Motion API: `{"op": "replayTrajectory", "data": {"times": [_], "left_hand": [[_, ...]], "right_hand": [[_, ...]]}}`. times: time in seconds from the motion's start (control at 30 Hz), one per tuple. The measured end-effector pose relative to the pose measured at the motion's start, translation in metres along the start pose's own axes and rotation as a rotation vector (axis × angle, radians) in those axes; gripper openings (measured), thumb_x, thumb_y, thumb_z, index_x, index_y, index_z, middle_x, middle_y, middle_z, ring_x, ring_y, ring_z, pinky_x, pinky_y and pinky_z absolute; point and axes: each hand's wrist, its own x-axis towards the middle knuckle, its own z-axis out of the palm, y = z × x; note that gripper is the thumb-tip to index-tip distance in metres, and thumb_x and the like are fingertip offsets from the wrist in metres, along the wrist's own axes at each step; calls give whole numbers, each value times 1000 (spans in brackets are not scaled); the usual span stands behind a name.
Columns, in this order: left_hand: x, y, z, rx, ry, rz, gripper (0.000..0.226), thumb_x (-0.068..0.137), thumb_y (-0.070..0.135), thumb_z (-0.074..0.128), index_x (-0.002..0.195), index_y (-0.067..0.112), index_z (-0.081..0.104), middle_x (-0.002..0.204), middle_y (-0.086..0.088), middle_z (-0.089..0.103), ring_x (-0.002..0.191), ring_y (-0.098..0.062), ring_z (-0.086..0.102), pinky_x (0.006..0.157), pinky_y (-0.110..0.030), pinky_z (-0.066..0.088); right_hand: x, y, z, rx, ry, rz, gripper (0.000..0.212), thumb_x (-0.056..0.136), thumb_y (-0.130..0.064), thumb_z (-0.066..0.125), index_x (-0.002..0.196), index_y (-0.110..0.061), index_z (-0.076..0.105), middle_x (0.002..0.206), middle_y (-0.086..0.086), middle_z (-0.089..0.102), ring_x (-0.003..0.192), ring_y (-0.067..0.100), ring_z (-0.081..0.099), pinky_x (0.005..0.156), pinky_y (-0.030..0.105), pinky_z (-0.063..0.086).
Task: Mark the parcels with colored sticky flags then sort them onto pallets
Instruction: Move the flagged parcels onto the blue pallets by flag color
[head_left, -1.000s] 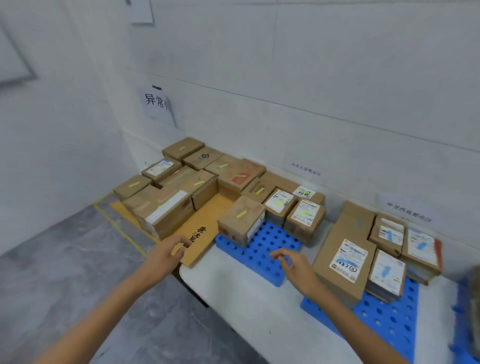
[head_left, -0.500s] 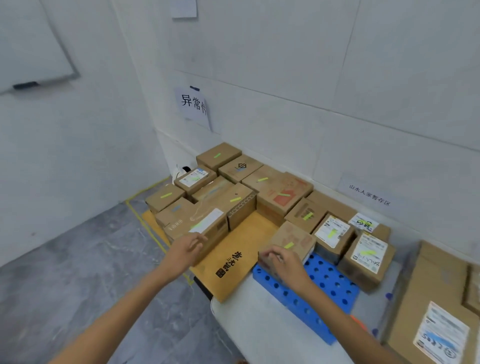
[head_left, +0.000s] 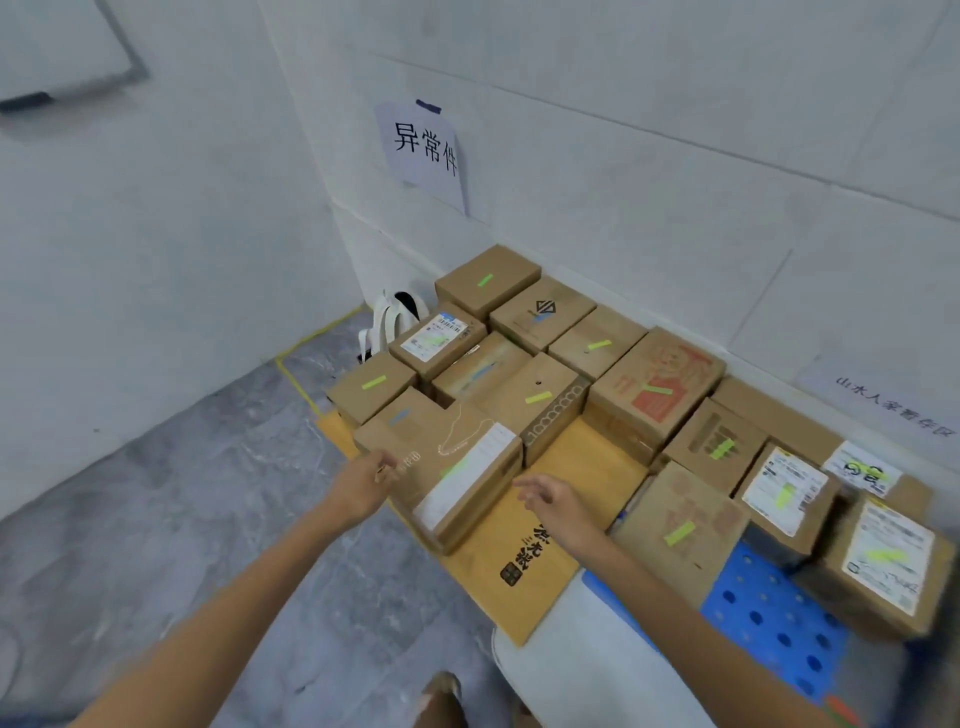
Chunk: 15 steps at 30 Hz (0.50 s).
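Note:
Several brown cardboard parcels with green sticky flags lie packed together against the wall. The nearest one, a long box with a white label (head_left: 457, 467), rests on a flat orange cardboard sheet (head_left: 524, 561). My left hand (head_left: 361, 486) touches that box's left end, fingers curled. My right hand (head_left: 553, 506) hovers over the orange sheet just right of the box, fingers spread and holding nothing. A smaller flagged box (head_left: 680, 525) stands on a blue perforated pallet (head_left: 774, 618) to the right.
A paper sign with black characters (head_left: 423, 148) hangs on the wall above the stack. A white bag (head_left: 389, 322) sits in the corner behind the boxes. Yellow tape lines (head_left: 311, 343) mark the grey floor. A white surface (head_left: 587, 670) lies under the blue pallet.
The view has swung left toward the corner stack. Both hands moved left; the right hand left the small box on the blue pallet and the left hand reached the long box's end.

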Motion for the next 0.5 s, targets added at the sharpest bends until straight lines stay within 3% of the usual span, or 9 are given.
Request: {"op": "replayTrajectory", "data": {"times": [0.03,0.1,0.2,0.27,0.37,0.5], "left_hand": [[9,-3,-4,16,-32,0,31,97,25,46,119,6,55,122,-11,58,112,-25,53,88,-29,39],[26,-6,-8,52,-115,46,34,98,28,43,122,6,53,125,-9,55,113,-25,53,89,-28,39],[50,-2,-10,96,-237,133,30,99,19,42,123,3,51,128,-12,52,114,-27,50,88,-25,36],[62,-1,-8,102,-310,157,31,97,18,44,124,3,48,127,-14,52,113,-26,50,87,-24,37],[78,-11,-2,95,-389,204,41,94,23,51,133,12,44,134,-7,48,119,-22,49,95,-25,39],[89,-17,-3,-112,-393,159,25,93,21,55,118,19,57,112,1,57,97,-12,53,76,-17,40]], "right_hand": [[7,-4,7,20,-4,31,30,98,-14,41,126,-18,51,120,11,58,106,31,56,81,36,48],[17,-12,22,44,-21,86,41,99,-16,39,140,-20,37,139,8,44,119,27,49,80,29,45],[30,-19,49,101,-18,138,50,100,-17,39,147,-23,22,152,0,23,139,21,25,103,32,34],[36,-22,68,170,6,181,52,100,-19,38,147,-27,19,155,-4,16,141,20,20,109,35,29],[40,-27,96,314,121,266,50,100,-21,38,148,-24,21,155,-4,14,141,21,19,112,40,27],[33,-37,117,462,295,282,46,100,-21,38,145,-17,28,151,0,25,136,19,29,110,34,30]]}}
